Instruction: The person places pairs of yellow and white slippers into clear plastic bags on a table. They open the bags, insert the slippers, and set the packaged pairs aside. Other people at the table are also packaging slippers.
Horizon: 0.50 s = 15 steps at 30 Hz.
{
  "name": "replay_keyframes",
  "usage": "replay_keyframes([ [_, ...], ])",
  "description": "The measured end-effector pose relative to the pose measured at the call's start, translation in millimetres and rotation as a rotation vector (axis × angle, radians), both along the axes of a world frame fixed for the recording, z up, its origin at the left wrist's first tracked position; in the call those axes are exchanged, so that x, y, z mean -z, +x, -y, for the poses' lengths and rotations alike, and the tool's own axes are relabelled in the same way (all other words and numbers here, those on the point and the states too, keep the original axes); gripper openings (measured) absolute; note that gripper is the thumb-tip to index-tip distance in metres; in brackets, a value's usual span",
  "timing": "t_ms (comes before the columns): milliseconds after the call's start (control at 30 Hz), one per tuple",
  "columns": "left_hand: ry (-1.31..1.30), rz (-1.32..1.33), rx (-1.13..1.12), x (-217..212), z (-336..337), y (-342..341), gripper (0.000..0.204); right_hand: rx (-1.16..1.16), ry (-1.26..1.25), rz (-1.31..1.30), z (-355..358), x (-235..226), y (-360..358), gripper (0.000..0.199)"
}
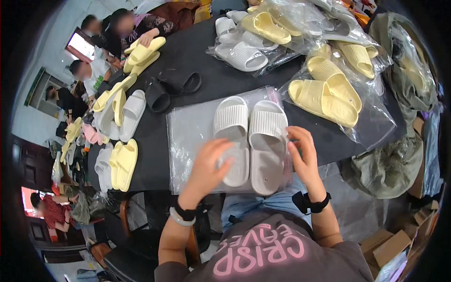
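A pair of pale grey slippers (231, 115) lies side by side, soles down, on a stack of clear plastic bags (190, 136) at your edge of the worktop (151, 160). Your left hand (206, 167) is over the left slipper, fingers loosely parted; your right hand (305, 152) curves, unclenched, beside the right one. You grasp nothing, though you cannot tell whether fingertips touch. Yellow slippers (307, 96) lie in clear plastic to your right.

White slippers (267, 157) bar the way between the left fingers (215, 146) and right fingers (299, 134). Left of the left fingers, bare counter (152, 152) gives passage until yellow slippers (123, 164); forward-left, black sandals (158, 96) obstruct; forward-right of the right fingers, bagged slippers (324, 96) block.
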<state>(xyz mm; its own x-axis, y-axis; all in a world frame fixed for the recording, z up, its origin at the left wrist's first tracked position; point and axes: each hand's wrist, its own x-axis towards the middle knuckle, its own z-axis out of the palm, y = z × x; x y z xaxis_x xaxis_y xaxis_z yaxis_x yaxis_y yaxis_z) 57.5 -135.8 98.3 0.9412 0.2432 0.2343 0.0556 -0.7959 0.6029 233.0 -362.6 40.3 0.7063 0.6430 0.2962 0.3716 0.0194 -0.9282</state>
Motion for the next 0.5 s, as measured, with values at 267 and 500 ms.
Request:
replay_keyframes([
  [267,0.269,-0.131,-0.034,38,39,52,0.048,0.006,-0.011,-0.108,-1,41,-2,0.056],
  [500,0.255,-0.027,-0.149,38,28,31,0.047,0.033,-0.344,0.086,-5,32,-14,0.059],
])
